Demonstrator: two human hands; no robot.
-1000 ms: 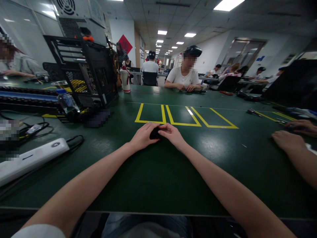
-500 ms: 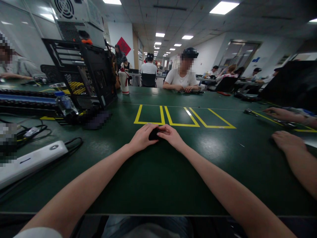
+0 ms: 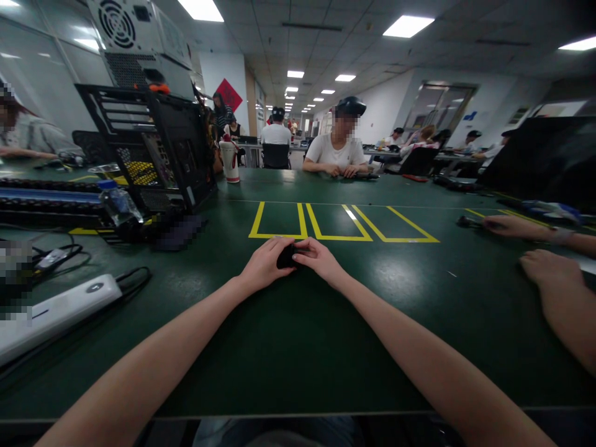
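A small black object (image 3: 285,256) sits between my two hands, just above or on the green table (image 3: 288,347); its kind I cannot make out. My left hand (image 3: 266,263) curls around its left side, thumb below and fingers over the top. On the other side my right hand (image 3: 319,257) pinches at its right edge with thumb and fingertips. Most of the object is covered by my fingers. Just beyond my hands, yellow tape outlines (image 3: 339,238) mark the table.
On the left stand a black computer case (image 3: 179,146) with a metal box on top, a plastic bottle (image 3: 118,203) and a white power strip (image 3: 60,316). A paper cup (image 3: 230,162) is farther back. A co-worker's hands (image 3: 552,270) rest at the right; another person (image 3: 338,149) sits opposite.
My view has tilted and shifted slightly. My hands keep nearly the same hold on the black object. At the right, the co-worker's far hand has moved left along the table.
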